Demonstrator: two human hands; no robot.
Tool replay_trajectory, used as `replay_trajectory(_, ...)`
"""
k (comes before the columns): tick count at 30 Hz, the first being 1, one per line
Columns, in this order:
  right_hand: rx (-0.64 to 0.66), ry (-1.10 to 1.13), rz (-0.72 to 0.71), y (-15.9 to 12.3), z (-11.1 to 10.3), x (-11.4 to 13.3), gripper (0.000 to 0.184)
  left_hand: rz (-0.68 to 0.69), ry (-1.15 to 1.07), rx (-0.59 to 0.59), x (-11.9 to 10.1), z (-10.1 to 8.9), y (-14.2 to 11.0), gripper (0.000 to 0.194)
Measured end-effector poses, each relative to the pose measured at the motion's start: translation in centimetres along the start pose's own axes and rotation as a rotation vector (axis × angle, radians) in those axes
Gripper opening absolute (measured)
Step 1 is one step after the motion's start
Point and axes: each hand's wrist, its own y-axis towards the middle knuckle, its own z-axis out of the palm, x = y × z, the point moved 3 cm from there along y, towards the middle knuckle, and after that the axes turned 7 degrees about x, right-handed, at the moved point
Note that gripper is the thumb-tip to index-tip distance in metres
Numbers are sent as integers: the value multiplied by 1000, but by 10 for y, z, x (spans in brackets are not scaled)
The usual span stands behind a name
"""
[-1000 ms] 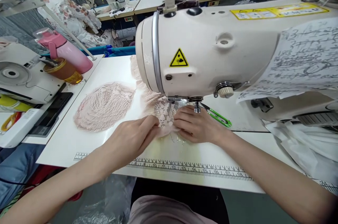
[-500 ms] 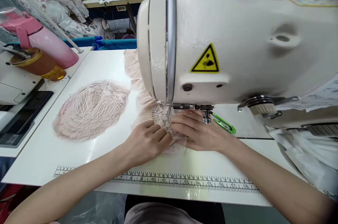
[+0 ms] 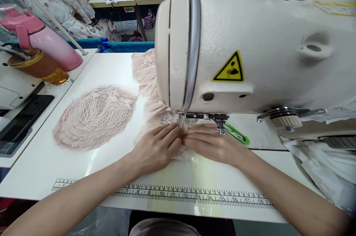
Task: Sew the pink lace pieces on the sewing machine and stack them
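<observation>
- Two bare hands, the left hand [image 3: 158,147] and the right hand [image 3: 211,143], are meeting just in front of the sewing machine [image 3: 222,39], whose cream casing is gleaming, smooth and rounded.
- The left hand is curling its fingers about half closed over the lace; its fingertips are hiding, so I cannot tell whether it is pinching.
- The right hand is lying flatter, its fingers pointing left, close together, on the lace; its grip I cannot tell either.
- The pale pink lace [image 3: 151,110], sheer, netted and gathered, is running from under the sewing machine's needle end back along its left side.
- A rounded, stringy lace piece [image 3: 96,117] is lying flat, left of the sewing machine.
- Slim green snips [image 3: 237,134] are resting beneath the sewing machine's arm.
- The glossy white desk [image 3: 111,69] is carrying these, a printed black ruler scale [image 3: 186,193] running in front of the sewing machine.
- A smooth pink bottle [image 3: 52,45] and a translucent amber cup [image 3: 41,67] are standing far left of the sewing machine.
</observation>
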Motion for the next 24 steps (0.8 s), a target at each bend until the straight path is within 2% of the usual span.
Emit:
replay_trajectory(3,-53,-12,-16,1,-1,4,20,-30,-56,57,1,4,-3,18)
replay_trajectory(5,-43,-16,-28,3,2,6,21,-45,-69,85,1,5,-4,16)
replay_trajectory(11,-89,-38,-29,2,11,5,21,-80,-69,96,2,5,-4,14)
replay_trajectory(16,-29,-47,11,0,18,2,26,-73,-78,84,1,6,-3,15)
replay_trajectory(20,-71,-71,52,3,10,0,27,-64,-79,76,-1,7,-2,16)
replay_trajectory(24,-122,-141,75,6,-2,2,17,-67,-88,74,-1,8,-2,18)
